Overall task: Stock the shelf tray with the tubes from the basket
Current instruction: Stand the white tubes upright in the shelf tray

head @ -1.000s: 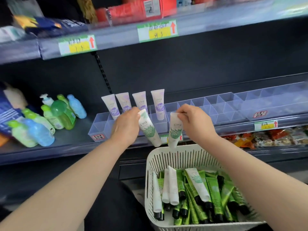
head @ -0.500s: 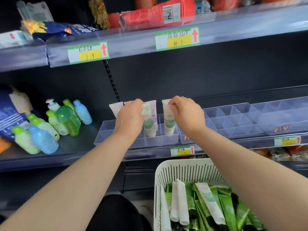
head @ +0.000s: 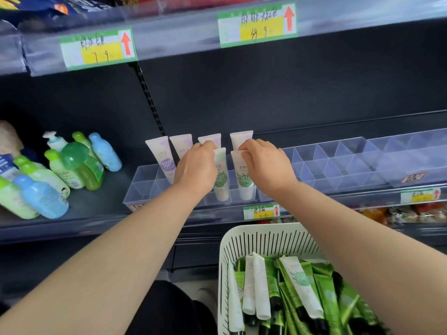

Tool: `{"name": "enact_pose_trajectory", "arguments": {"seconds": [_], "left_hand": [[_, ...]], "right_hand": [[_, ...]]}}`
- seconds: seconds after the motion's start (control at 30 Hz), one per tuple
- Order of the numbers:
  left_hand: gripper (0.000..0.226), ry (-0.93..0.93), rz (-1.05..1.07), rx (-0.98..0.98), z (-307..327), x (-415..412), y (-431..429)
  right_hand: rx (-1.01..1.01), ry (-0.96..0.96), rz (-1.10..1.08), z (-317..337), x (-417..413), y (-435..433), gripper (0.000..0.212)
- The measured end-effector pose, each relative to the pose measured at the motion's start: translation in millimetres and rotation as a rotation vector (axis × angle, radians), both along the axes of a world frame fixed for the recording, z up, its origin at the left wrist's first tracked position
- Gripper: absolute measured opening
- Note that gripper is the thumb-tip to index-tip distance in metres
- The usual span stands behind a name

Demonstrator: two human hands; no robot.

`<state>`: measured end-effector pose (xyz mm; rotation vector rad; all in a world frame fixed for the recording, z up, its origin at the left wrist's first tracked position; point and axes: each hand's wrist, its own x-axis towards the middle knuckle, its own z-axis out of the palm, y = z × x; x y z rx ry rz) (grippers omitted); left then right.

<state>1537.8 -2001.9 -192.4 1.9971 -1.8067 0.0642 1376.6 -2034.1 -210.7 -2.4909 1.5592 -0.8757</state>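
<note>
Seating two tubes at once: the left hand (head: 196, 170) pinches the crimped top of the left green tube (head: 221, 180); the right hand (head: 264, 165) pinches the top of the right green tube (head: 244, 182); both grips are closed on their tubes, fingers curled over the upper edge.

Each tube stands crimped end up and near upright in its own front-row compartment of the shelf tray (head: 140, 187), the two side by side; whether the lower ends bear on the tray floor cannot be told through the clear wall. Directly behind them the back row holds four purple-labelled tubes (head: 162, 160), also upright. The basket (head: 266, 238) sits below the shelf edge, with the loose tubes (head: 298, 284) lying in it; most tray compartments to the right are unfilled, so the task is judged to be at an early stage.

Probable faults from this position:
- Release before the tube is fully seated; the tube tips over the low front wall and drops toward the basket or floor.
- Fingertips lie close to the back row; a careless withdrawal knocks a purple-labelled tube out of line.
- Both hands are occupied; if one tube leans on release, no free hand is available to steady it.
</note>
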Motion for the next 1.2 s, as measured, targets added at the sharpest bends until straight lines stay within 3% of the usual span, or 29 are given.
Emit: {"name": "enact_pose_trajectory", "arguments": {"seconds": [0.3, 0.47, 0.77, 0.97, 1.2], "left_hand": [[0.032, 0.057, -0.007, -0.025, 8, -8, 13], [0.034, 0.025, -0.030, -0.137, 11, -18, 24], [0.029, 0.000, -0.292, -0.306, -8, -67, 62], [0.025, 0.105, -0.437, -0.034, -67, -97, 77], [0.028, 0.033, -0.235, 0.661, -145, -105, 71]], "right_hand": [[-0.001, -0.060, 0.007, 4, -8, 17, 0.036], [-0.031, -0.103, -0.030, 0, -22, 36, 0.035], [-0.009, 0.004, -0.031, -44, -67, 80, 0.022], [0.214, 0.140, -0.079, -101, -109, 98, 0.025], [0.580, 0.291, -0.091, -163, -129, 100, 0.030]]}}
